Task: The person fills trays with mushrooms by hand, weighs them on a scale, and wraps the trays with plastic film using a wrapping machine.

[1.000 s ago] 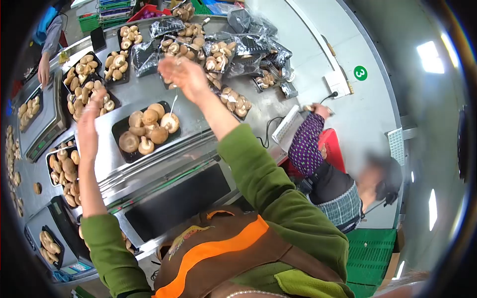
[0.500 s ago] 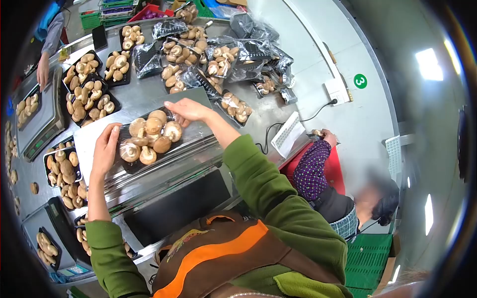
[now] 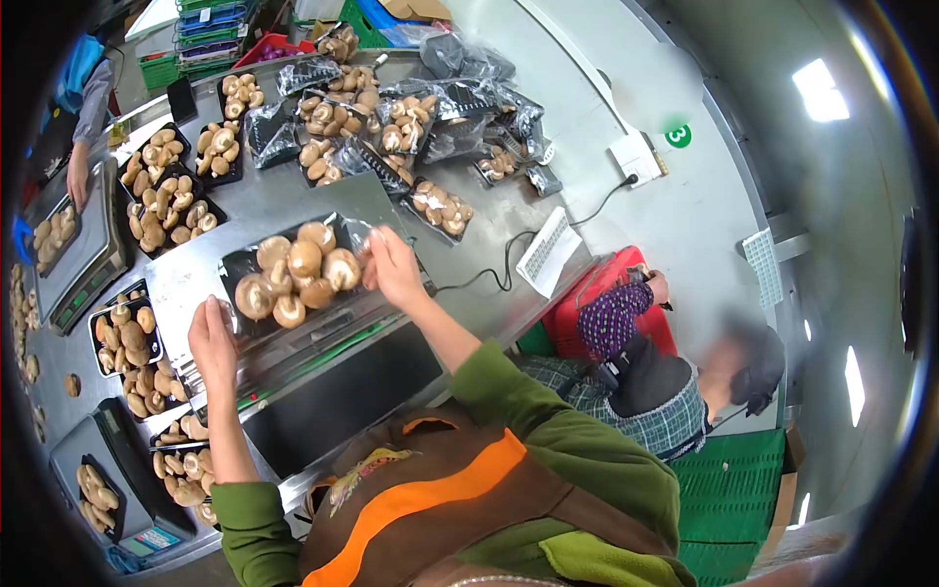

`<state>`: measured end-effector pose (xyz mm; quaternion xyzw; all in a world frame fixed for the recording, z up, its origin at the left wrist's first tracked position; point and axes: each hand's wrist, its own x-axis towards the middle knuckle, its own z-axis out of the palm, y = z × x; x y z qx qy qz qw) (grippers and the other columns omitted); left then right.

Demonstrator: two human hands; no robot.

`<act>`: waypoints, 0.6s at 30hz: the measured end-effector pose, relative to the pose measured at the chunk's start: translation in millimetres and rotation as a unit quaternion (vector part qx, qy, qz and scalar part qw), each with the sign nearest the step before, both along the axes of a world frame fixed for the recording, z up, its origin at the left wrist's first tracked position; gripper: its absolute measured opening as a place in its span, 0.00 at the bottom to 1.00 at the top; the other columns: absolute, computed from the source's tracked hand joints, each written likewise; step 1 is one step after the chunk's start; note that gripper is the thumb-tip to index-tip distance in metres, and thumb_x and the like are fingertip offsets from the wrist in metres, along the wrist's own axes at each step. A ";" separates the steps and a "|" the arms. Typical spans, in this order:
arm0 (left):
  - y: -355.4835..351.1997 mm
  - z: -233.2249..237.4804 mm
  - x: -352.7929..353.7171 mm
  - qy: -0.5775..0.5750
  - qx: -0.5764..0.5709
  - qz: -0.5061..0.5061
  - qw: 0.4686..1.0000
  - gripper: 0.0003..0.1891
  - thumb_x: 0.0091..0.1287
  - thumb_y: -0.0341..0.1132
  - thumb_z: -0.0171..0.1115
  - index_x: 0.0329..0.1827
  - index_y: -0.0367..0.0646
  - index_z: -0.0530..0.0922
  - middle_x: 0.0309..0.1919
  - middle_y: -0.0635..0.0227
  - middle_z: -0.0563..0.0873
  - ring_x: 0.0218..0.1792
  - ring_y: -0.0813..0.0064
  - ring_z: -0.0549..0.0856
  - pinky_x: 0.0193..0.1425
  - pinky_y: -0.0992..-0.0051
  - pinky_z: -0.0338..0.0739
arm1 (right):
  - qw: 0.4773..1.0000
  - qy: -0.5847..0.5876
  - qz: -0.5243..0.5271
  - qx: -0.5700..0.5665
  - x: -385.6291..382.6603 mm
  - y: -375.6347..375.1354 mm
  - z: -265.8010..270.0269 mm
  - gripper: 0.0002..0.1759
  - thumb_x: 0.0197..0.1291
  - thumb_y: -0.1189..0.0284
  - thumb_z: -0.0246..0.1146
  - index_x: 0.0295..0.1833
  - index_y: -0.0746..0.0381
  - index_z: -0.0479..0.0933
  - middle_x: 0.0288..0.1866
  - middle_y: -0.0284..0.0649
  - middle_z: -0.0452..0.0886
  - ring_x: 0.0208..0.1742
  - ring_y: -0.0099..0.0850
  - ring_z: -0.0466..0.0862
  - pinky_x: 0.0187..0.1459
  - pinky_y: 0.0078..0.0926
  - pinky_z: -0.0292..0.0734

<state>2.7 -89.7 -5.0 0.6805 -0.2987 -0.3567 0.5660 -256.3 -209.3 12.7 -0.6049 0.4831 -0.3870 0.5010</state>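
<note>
A black tray of brown mushrooms (image 3: 303, 259) sits in front of me at the steel wrapping bench, clear plastic film (image 3: 354, 235) glinting around its ends. At the tray's left end, my left hand (image 3: 212, 340) is closed on the film, thumb up along the edge. My right hand (image 3: 393, 269) pinches the film at the right end, fingers together and slightly away from the tray. Below the tray runs the bench's front ledge, with a dark panel (image 3: 342, 396) under it.
Wrapped mushroom packs (image 3: 406, 122) pile up behind. Open mushroom trays (image 3: 166, 210) stand left, beside a scale (image 3: 93, 249) where a co-worker's hand (image 3: 77, 176) rests. Another scale (image 3: 117, 479) is at front left. A seated person (image 3: 626, 362) is at right, near a white keypad (image 3: 550, 252).
My hands have moved from the tray's sides outward and a little lower, the right one now drawing film away from the tray. The view has shifted slightly.
</note>
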 end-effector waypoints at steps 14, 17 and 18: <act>104.6 3.2 -62.5 -0.271 0.024 -0.065 0.960 0.18 0.75 0.38 0.47 0.28 0.34 0.69 0.19 0.65 0.69 0.22 0.76 0.63 0.28 0.72 0.64 | 0.988 0.115 -0.076 0.064 -58.4 136.1 -10.3 0.16 0.70 0.64 0.53 0.33 0.66 0.71 0.17 0.35 0.74 0.14 0.22 0.75 0.17 0.22 0.71; 119.1 -3.4 -68.5 -0.175 0.059 -0.104 0.977 0.19 0.74 0.39 0.48 0.27 0.32 0.67 0.18 0.66 0.65 0.23 0.78 0.61 0.27 0.73 0.61 | 0.983 0.114 -0.122 0.081 -72.8 160.2 -10.2 0.20 0.68 0.61 0.57 0.28 0.65 0.71 0.14 0.32 0.71 0.13 0.17 0.71 0.15 0.20 0.66; 123.0 -9.3 -71.0 -0.150 0.067 -0.120 0.979 0.20 0.74 0.39 0.49 0.27 0.32 0.66 0.18 0.66 0.64 0.24 0.79 0.60 0.26 0.73 0.60 | 0.979 0.117 -0.140 0.092 -82.6 172.5 -14.8 0.20 0.68 0.61 0.57 0.28 0.65 0.71 0.14 0.32 0.71 0.13 0.17 0.71 0.15 0.20 0.66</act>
